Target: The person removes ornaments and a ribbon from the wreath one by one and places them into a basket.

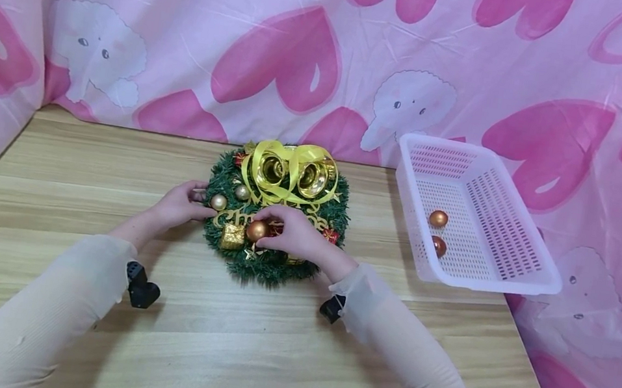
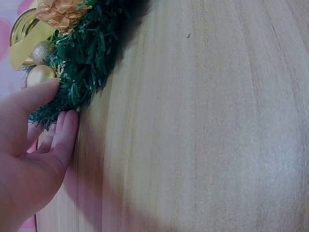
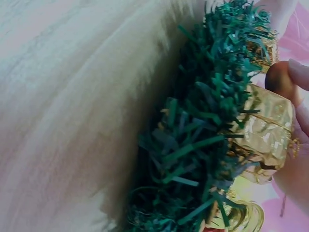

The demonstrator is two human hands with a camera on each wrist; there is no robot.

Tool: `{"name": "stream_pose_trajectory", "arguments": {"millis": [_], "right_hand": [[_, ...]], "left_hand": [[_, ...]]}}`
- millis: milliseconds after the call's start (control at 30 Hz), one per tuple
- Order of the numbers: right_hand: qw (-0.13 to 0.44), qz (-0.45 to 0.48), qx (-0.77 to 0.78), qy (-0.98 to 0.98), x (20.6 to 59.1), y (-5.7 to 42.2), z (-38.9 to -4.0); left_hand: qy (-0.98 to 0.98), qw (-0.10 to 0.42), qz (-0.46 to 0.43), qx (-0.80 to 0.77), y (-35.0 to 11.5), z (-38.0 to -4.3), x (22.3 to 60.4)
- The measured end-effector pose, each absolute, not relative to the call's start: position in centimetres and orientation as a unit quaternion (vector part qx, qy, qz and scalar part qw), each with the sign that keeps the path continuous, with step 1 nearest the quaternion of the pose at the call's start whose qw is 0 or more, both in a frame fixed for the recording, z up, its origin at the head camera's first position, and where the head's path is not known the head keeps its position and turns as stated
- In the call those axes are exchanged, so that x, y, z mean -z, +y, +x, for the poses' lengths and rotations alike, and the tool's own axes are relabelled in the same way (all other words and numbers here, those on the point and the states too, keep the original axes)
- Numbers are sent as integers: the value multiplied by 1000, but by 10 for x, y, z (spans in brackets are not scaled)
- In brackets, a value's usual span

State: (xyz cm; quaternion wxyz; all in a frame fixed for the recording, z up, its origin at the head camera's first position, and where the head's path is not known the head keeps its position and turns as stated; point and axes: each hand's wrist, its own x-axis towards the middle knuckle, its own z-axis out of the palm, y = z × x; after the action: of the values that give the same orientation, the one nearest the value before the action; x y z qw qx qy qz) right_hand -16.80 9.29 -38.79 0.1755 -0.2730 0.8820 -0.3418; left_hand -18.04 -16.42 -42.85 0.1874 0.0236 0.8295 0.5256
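The right hand (image 1: 301, 235) pinches one copper ball (image 1: 256, 231), the left hand (image 1: 181, 206) one bushy green wreath (image 1: 264, 269). One basket (image 1: 484, 286) holds two balls (image 1: 438, 218).

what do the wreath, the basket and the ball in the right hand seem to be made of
The wreath looks like plastic tinsel: thin, slightly shiny green strips. The basket seems plastic: milky white, with moulded-looking rows of holes. The ball in the right hand has a smooth coppery sheen, perhaps coated plastic, though glass or metal is possible.
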Motion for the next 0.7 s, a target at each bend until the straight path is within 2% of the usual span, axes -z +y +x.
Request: {"name": "stream_pose_trajectory", "arguments": {"millis": [700], "right_hand": [[168,-251,428,852,366,110,-171]], "left_hand": [[833,181,23,-523,-164,-181,430]]}}
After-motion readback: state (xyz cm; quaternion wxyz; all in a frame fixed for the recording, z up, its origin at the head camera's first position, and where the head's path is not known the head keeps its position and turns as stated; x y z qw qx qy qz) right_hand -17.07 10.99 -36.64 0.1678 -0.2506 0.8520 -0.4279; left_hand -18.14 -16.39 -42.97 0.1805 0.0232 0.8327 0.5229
